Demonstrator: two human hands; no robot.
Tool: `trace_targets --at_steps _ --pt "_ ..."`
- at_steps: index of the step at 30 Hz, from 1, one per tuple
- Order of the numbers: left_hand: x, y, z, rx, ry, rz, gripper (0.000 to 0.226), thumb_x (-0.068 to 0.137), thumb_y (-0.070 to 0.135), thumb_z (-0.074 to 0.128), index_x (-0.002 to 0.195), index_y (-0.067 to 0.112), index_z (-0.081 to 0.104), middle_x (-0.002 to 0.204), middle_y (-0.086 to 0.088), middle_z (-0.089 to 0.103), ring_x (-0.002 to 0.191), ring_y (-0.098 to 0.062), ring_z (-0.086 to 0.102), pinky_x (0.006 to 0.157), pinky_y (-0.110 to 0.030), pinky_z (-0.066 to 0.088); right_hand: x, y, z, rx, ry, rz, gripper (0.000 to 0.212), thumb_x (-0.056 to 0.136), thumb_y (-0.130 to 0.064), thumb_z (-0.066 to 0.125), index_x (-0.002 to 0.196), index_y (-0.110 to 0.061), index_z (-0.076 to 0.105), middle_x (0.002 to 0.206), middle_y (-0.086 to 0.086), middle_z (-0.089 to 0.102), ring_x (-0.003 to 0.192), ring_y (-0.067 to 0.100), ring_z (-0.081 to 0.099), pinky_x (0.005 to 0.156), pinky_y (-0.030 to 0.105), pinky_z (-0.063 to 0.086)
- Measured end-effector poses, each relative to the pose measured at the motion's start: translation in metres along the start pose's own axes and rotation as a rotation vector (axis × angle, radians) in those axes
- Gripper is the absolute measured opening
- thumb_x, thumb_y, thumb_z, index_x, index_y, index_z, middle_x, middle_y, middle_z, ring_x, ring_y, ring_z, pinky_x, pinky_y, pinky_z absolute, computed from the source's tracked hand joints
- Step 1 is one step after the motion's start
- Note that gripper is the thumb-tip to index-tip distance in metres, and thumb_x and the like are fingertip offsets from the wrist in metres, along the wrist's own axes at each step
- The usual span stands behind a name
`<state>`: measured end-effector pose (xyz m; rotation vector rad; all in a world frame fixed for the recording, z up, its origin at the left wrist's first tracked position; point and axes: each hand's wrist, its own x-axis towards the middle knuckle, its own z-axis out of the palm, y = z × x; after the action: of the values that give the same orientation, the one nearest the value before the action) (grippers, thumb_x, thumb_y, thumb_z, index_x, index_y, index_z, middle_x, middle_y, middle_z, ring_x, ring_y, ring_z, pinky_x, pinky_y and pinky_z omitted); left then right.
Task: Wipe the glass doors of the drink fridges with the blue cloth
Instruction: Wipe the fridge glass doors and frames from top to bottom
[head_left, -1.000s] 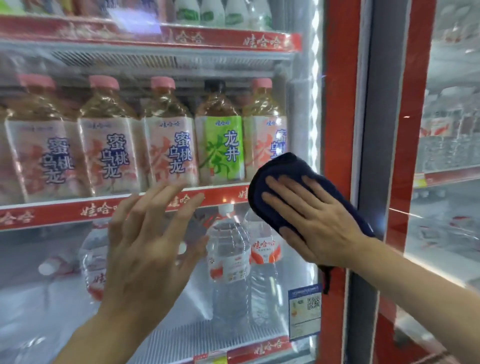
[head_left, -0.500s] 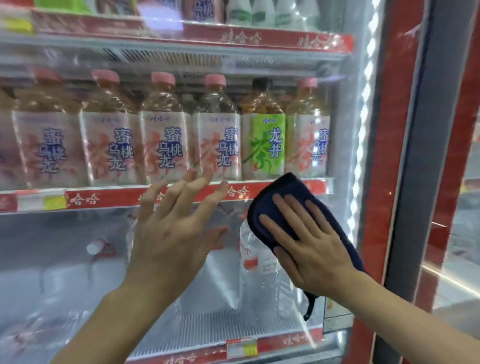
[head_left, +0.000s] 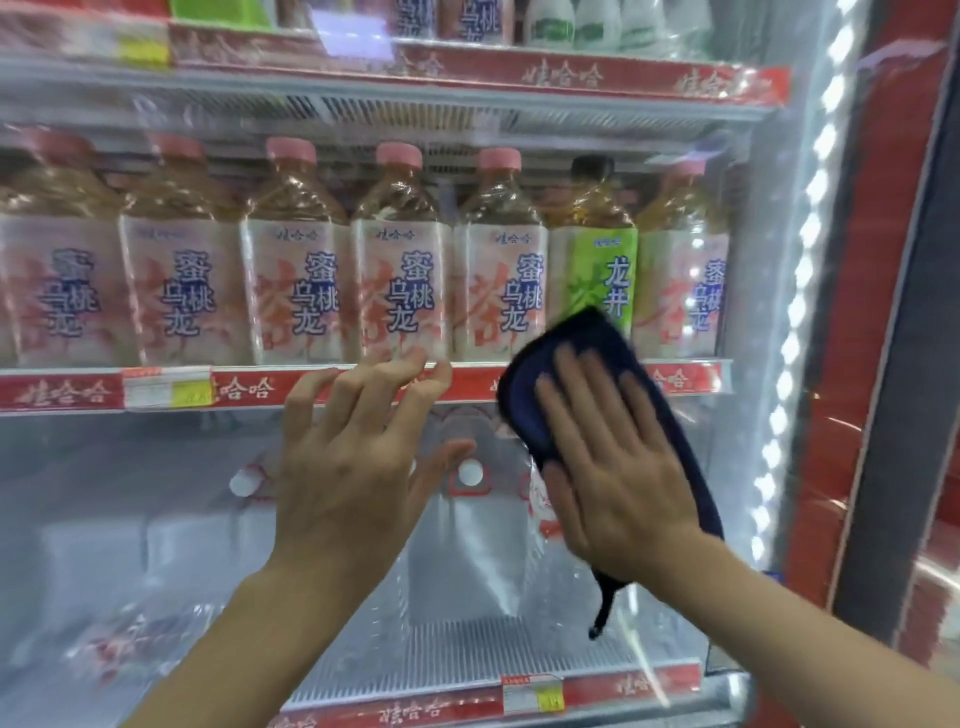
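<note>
My right hand lies flat on the dark blue cloth and presses it against the glass door of the drink fridge, level with the red middle shelf strip. A loop of the cloth hangs below my wrist. My left hand is raised just left of it, fingers spread and slightly bent, holding nothing; whether it touches the glass I cannot tell.
Behind the glass stand several tea bottles with pink caps and one green-labelled bottle. Water bottles sit on the lower shelf. The red door frame with a lit strip runs down the right.
My right hand and the cloth have slid left across the glass, away from the red frame. My left hand has kept beside it and its fingers have curled a little.
</note>
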<state>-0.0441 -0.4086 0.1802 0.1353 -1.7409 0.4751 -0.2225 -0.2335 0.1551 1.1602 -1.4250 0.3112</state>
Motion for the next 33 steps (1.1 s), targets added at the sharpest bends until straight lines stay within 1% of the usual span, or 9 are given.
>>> trace_targets --at_steps 4,7,11,14,16,21,26,30,33 --pt "0.000 -0.013 -0.020 -0.126 -0.048 0.054 0.053 0.096 0.043 0.066 0.137 0.011 0.062 0.140 -0.007 0.057 0.127 -0.026 0.049 0.107 -0.044 0.035 -0.032 -0.009 -0.004 -0.062 -0.180 -0.307 0.066 0.106 -0.035 0.038 0.165 -0.012 0.017 0.173 0.009 0.007 0.160 0.026 0.009 0.131 0.044 0.004" --pt "-0.002 -0.037 -0.039 -0.080 -0.066 0.089 0.067 0.088 0.053 0.070 0.141 0.012 0.058 0.148 -0.006 0.045 0.134 -0.026 0.043 0.114 -0.041 0.025 0.009 0.017 -0.018 -0.037 -0.193 -0.392 0.057 0.108 -0.035 0.041 0.160 -0.014 0.032 0.171 0.008 0.018 0.159 0.027 0.017 0.130 0.044 0.009" --pt "0.001 -0.056 -0.051 -0.060 -0.114 0.067 0.084 0.079 0.064 0.074 0.144 0.014 0.054 0.149 -0.007 0.045 0.136 -0.028 0.042 0.114 -0.043 0.026 0.086 0.037 -0.029 0.037 0.006 -0.098 0.044 0.104 -0.027 0.049 0.145 -0.009 0.050 0.168 0.021 0.024 0.158 0.035 0.019 0.128 0.049 0.017" --pt "-0.002 -0.057 -0.041 -0.058 -0.181 0.044 0.098 0.070 0.064 0.081 0.148 0.014 0.050 0.152 -0.009 0.046 0.139 -0.028 0.040 0.116 -0.048 0.026 0.090 0.018 -0.018 0.041 0.100 0.112 0.055 0.105 -0.027 0.043 0.156 -0.005 0.036 0.169 0.021 0.019 0.159 0.034 0.014 0.129 0.049 0.012" --pt "-0.009 -0.057 -0.031 -0.038 -0.190 0.036 0.104 0.065 0.060 0.084 0.150 0.013 0.048 0.153 -0.011 0.046 0.143 -0.028 0.037 0.118 -0.053 0.026 0.069 -0.008 -0.004 0.036 0.109 0.142 0.062 0.106 -0.029 0.038 0.161 -0.005 0.025 0.171 0.018 0.016 0.160 0.032 0.012 0.130 0.047 0.010" --pt "-0.016 -0.063 -0.026 -0.007 -0.185 0.095 0.103 0.075 0.062 0.079 0.156 0.013 0.040 0.157 -0.011 0.042 0.148 -0.030 0.035 0.121 -0.057 0.026 -0.009 -0.062 0.015 0.001 -0.093 -0.148 0.064 0.107 -0.032 0.037 0.164 -0.009 0.019 0.173 0.010 0.009 0.160 0.028 0.012 0.130 0.043 0.007" --pt "-0.033 -0.083 -0.032 -0.038 -0.038 0.097 0.067 0.093 0.051 0.068 0.142 0.007 0.055 0.149 -0.010 0.048 0.139 -0.029 0.043 0.118 -0.045 0.025 -0.005 -0.037 0.002 -0.089 -0.255 -0.467 0.062 0.111 -0.036 0.033 0.165 -0.013 0.015 0.174 0.007 0.007 0.160 0.023 0.009 0.131 0.041 0.007" --pt "-0.048 -0.109 -0.034 -0.027 0.033 0.058 0.053 0.101 0.047 0.060 0.134 0.006 0.060 0.140 -0.013 0.054 0.132 -0.031 0.048 0.118 -0.037 0.024 0.075 -0.027 -0.006 -0.040 -0.070 -0.229 0.059 0.109 -0.031 0.037 0.163 -0.010 0.024 0.171 0.011 0.018 0.160 0.026 0.014 0.130 0.044 0.013" --pt "-0.053 -0.112 -0.028 -0.042 0.027 0.042 0.051 0.104 0.047 0.056 0.133 0.005 0.062 0.136 -0.015 0.060 0.132 -0.032 0.050 0.119 -0.041 0.027 0.101 -0.056 0.005 0.006 0.084 0.039 0.059 0.108 -0.029 0.037 0.161 -0.006 0.028 0.170 0.016 0.022 0.159 0.028 0.015 0.130 0.046 0.014"
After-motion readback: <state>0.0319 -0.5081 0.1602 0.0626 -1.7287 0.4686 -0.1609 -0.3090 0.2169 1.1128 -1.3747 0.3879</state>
